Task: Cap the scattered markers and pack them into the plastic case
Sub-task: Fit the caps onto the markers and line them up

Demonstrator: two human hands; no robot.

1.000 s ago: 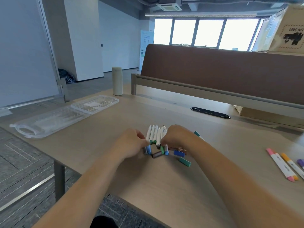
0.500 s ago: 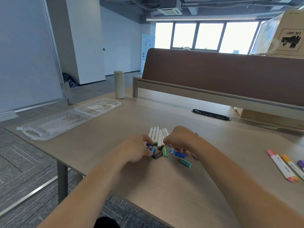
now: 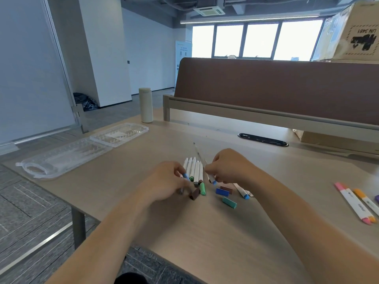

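Markers (image 3: 193, 171) lay bunched at centre frame, most with tips bare, and loose caps (image 3: 222, 191) sat scattered just right of them. A few capped markers (image 3: 351, 201) lay at the right edge. The case (image 3: 61, 158) stood open at left, well apart, and looked empty, so I judge capping barely begun and packing not started. The left hand (image 3: 164, 184) curled over the bunch's near ends, seemingly pinching a blue-tipped marker. The right hand (image 3: 227, 168) pinched another by its near end, though blur hid the exact grip. The table (image 3: 205, 222) offered bare room toward the case, whose outer end sat close to the table's left edge.
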